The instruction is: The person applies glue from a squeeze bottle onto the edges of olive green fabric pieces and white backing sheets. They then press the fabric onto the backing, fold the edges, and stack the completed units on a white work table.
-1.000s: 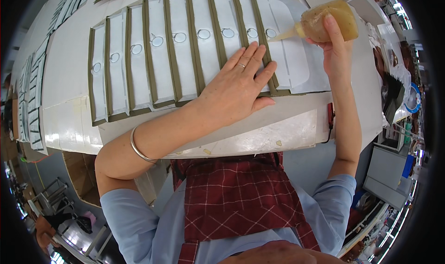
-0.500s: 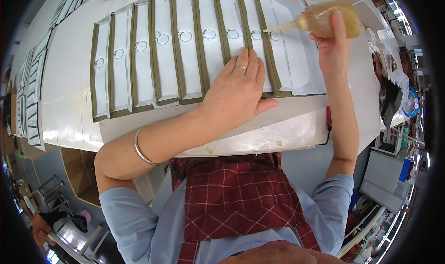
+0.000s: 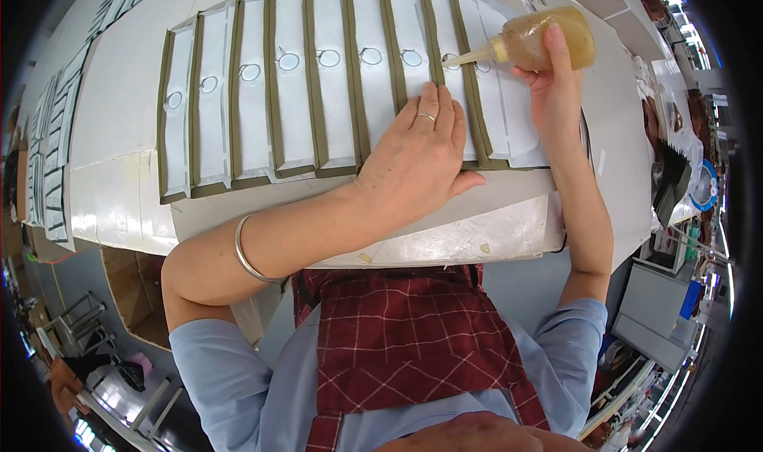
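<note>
My right hand grips a squeeze bottle of yellowish, glue-like liquid, tilted to the left. The tip of its long nozzle is at the small ring mark on one of the white panels, towards the right end of the row. Several overlapping white panels with olive-green folded edges lie side by side, most bearing a round ring mark. Flat on these panels rests my left hand, fingers stretched out, holding nothing. Its fingertips lie a little below the nozzle, by an olive edge.
The panels lie on a pale worktable with a worn front edge. At the far left are stacks of similar edged strips. A cardboard box stands below the table's left side. Dark pieces and clear plastic lie at the right.
The bottle has moved left and slightly down, its nozzle going from between two ring marks onto one. My left hand and the panels have shifted slightly right in view.
</note>
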Available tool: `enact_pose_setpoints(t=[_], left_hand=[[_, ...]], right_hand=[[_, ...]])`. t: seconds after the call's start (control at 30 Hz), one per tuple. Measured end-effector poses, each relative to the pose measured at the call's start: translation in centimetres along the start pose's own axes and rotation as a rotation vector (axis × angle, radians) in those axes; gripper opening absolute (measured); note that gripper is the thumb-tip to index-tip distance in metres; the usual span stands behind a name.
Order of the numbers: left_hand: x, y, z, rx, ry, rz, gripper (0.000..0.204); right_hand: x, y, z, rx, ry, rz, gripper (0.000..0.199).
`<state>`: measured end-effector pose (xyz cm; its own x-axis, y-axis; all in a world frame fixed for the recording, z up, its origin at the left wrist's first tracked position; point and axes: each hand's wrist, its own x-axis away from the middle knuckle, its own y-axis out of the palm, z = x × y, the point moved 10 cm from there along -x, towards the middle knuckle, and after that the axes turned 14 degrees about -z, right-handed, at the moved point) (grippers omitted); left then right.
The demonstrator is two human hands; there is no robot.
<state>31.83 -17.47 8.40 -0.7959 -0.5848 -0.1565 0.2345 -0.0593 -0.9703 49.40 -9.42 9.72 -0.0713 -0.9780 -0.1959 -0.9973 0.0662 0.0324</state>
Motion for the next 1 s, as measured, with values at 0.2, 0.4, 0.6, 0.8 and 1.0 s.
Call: enact_pose_setpoints(t=[0.2,0.4,0.6,0.8,1.0], left_hand=[[0.0,-0.1,0.2,-0.015,0.003,0.003,0.079],[0.0,0.0,0.2,-0.02,-0.003,-0.012,0.078],[0.1,-0.3,0.2,-0.018,-0.012,-0.002,0.077],[1.2,-1.6,0.0,-0.004,-0.057,-0.096,0.073],[3.3,-2.8,-2.5,0.064,-0.061,-0.133,0.071]], right_hand=[[-0.2,-1.1,-0.4,0.008,-0.042,0.031,0.043],[0.2,-0.7,0.1,0.017,0.034,0.02,0.046],[-0.2,-1.6,1.5,-0.333,0.129,-0.054,0.051],[-2.2,-1.4,-1.6,-0.522,0.005,-0.176,0.058],[-1.9,1.8,-1.0,-0.08,-0.041,-0.075,0.05]])
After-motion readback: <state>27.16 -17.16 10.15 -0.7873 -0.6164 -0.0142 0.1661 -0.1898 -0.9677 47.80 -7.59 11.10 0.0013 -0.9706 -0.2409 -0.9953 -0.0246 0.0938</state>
